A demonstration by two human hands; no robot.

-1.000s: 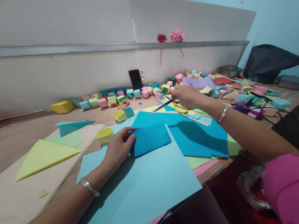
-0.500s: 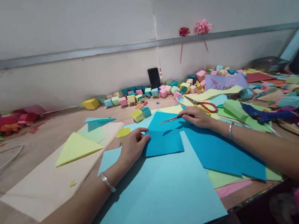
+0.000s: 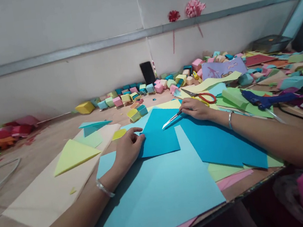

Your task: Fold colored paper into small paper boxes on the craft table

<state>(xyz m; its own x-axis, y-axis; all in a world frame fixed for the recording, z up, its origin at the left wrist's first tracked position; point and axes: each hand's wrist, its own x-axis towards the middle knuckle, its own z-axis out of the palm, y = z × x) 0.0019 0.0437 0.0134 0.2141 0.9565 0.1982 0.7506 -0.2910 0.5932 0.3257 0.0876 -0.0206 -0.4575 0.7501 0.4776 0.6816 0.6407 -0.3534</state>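
A dark blue piece of paper rests over a large light blue sheet in front of me. My left hand grips its left edge, thumb and fingers closed together there. In my right hand is a pair of scissors; the fingers hide its handles. The blades look closed and point left across the blue paper. A larger dark blue sheet extends under my right wrist. Just behind that hand lies a second pair of scissors, with red and yellow handles.
Several small paper cubes line the wall, where a phone leans. A yellow folded triangle lies on a pale sheet at left. A blue glue gun and paper scraps crowd the right.
The view has tilted. The scissors' blades have swung lower and now catch the light over the blue paper. My left hand keeps its place on the paper's edge.
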